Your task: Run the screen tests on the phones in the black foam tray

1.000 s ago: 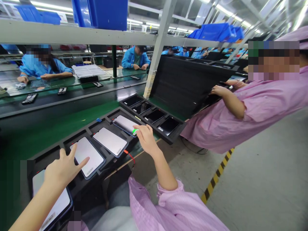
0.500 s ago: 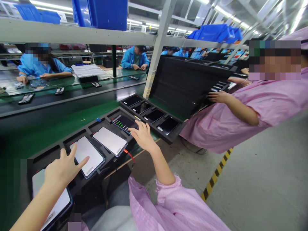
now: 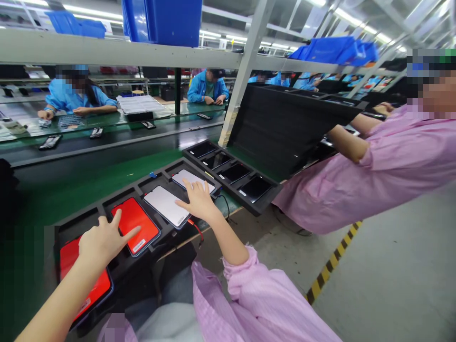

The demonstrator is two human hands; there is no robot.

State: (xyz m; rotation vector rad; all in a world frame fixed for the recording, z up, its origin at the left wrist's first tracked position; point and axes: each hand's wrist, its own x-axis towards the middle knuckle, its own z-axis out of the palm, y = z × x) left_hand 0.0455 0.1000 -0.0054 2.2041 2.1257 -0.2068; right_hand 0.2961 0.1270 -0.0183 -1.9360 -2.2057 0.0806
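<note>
Two phones at the near end of the black foam tray (image 3: 107,209) now show solid red; half a second ago both were white. Looks like a display colour test stepping to its next pattern, my read only

Left hand (image 3: 103,242) sits over the second red phone (image 3: 135,227), fingers spread, nothing gripped, index tip on the glass. Nearest red phone (image 3: 83,280) lies partly under that forearm

Right hand (image 3: 197,202) is open, palm down, fingers fanned across the gap between the two white-screen phones (image 3: 166,204) and (image 3: 188,178). The far one showed a dark results screen just before and is white again. Can't tell which screen the fingertips press

Red cable (image 3: 195,228) hangs off the tray edge

Second tray (image 3: 270,197) beyond holds dark phones. A co-worker's sleeve (image 3: 392,156) in pink is at the right, by a stack of black trays (image 3: 285,128)
</note>
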